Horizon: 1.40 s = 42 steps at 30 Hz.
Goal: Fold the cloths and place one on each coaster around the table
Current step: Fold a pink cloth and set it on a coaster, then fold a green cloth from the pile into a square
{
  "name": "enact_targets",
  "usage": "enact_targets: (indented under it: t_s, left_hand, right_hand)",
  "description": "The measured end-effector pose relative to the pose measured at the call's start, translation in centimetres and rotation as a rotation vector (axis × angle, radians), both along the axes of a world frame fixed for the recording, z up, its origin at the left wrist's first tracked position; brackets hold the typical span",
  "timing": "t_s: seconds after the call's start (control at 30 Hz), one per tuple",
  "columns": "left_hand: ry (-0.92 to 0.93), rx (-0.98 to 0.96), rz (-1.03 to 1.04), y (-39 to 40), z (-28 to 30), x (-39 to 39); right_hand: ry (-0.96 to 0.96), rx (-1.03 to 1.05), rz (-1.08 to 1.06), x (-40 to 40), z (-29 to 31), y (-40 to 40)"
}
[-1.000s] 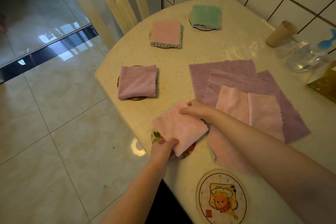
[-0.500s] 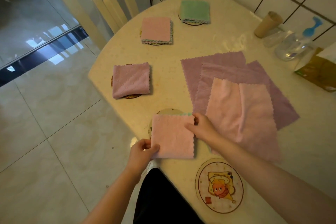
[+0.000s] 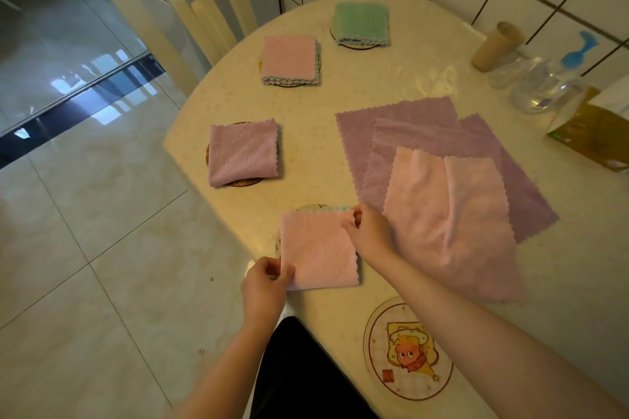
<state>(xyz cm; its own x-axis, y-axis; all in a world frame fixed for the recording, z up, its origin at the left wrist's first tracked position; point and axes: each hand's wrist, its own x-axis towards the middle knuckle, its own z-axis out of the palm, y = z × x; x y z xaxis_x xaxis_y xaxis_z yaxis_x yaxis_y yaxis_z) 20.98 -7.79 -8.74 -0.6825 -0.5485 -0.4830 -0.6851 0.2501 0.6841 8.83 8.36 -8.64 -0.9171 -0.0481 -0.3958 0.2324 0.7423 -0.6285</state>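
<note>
Squaring up the folded pink cloth (image 3: 318, 248) on the near-edge coaster (image 3: 308, 208). A second ago it was held skewed, corner-on, partly off the coaster; half a second ago it had rotated parallel to the table edge. Now it lies flat and covers the coaster, with only an arc of rim showing at the far side.

Left hand (image 3: 265, 286) pinches the near-left corner, fingers closed on the fabric. Right hand (image 3: 369, 235) pinches the far-right corner the same way. Both are closed on the cloth, neither released.

Meaning for the task: placement number four looks essentially done, pending let-go. Already covered: purple folded cloth (image 3: 243, 155) on its coaster, another pink one (image 3: 290, 59), green one (image 3: 361, 24) at the far end.

Remaining, by my read:
- cartoon coaster (image 3: 408, 349) near the right forearm is bare, so it needs a cloth
- unfolded stock sits mid-table (image 3: 442, 54): pink cloth (image 3: 449, 214) on top of two purple cloths (image 3: 425, 133), all flat, overlapping
- cannot tell whether more coasters sit outside the view

Likely next: release both corners, take the top pink sheet, fold it. Risk: dragging the top sheet shifts the purple ones beneath, and the placed cloth sits just beside that pile.
</note>
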Motion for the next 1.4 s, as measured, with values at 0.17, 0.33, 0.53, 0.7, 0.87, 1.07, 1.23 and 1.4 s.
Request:
enact_targets:
  t_s: [0.17, 0.33, 0.53, 0.7, 0.87, 1.07, 1.23, 1.4]
  left_hand:
    - [-0.038, -0.261, -0.127, -0.1, 0.1, 0.4]
    - [0.079, -0.616, -0.506, 0.2, 0.7, -0.5]
    - [0.268, -0.613, -0.917, 4.3, 1.3, -3.2]
    - [0.422, -0.576, -1.284, 8.8, 1.0, -5.9]
    - [0.363, -0.477, -1.512, 9.1, -0.4, -9.5]
    - [0.484, -0.488, -1.650, 8.6, -0.9, -14.6]
    - [0.520, -0.419, -1.698, 10.8, 0.1, -19.8]
    - [0.510, -0.357, -1.667, 12.4, 0.4, -23.5]
  right_hand:
    - [0.045, 0.006, 0.035, -0.5, 0.4, 1.4]
    - [0.079, 0.001, 0.087, 0.3, 1.6, 4.8]
    - [0.115, 0.150, 0.147, 3.7, 2.5, 11.2]
    - [0.077, 0.188, 0.241, 7.1, 2.6, 12.8]
    - [0.073, 0.225, 0.235, 8.0, 1.6, 10.2]
    - [0.168, 0.219, 0.021, 6.3, 2.4, 9.4]
    - [0.234, 0.023, -0.164, 4.2, 5.5, 10.7]
    - [0.313, -0.096, -0.324, 2.0, 9.7, 14.5]
